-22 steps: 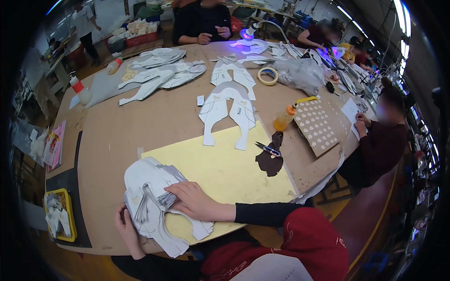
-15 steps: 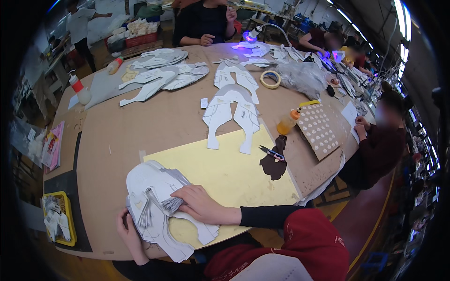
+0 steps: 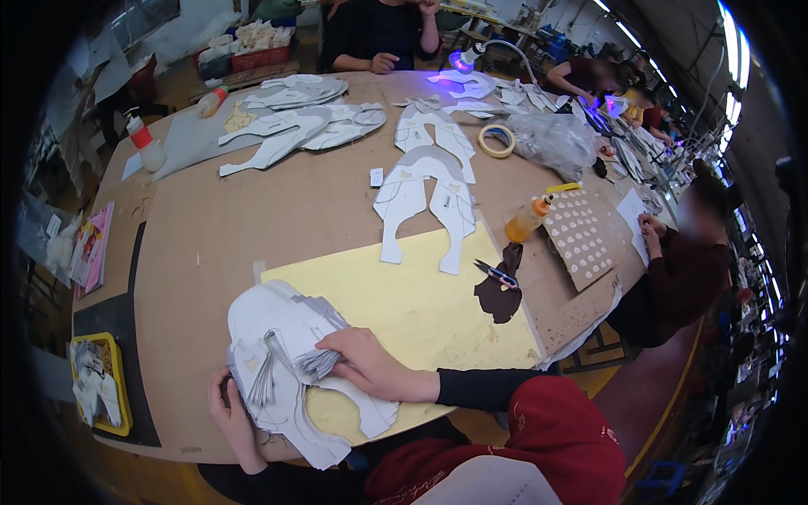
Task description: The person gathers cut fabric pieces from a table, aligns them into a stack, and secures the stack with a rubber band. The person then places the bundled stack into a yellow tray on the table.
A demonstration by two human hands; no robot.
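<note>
A stack of white and grey cut shoe-upper pieces (image 3: 278, 337) lies at the near edge of the brown table, partly on a yellow sheet (image 3: 421, 311). My right hand (image 3: 366, 362) rests on top of the stack, fingers on a fanned bundle of grey edges (image 3: 316, 364). My left hand (image 3: 227, 408) grips the stack's near-left edge from the table's rim, thumb on top.
More white cut pieces (image 3: 429, 194) lie mid-table and at the far side (image 3: 295, 126). Small scissors (image 3: 497, 273) lie on a dark brown piece (image 3: 501, 295). An orange squeeze bottle (image 3: 528, 220), a tape roll (image 3: 497, 140), a yellow tray (image 3: 97, 383). Other people sit at right and far.
The view has shifted slightly; my right hand's fingers have slid a little along the fanned edges. My left hand keeps its hold on the stack.
</note>
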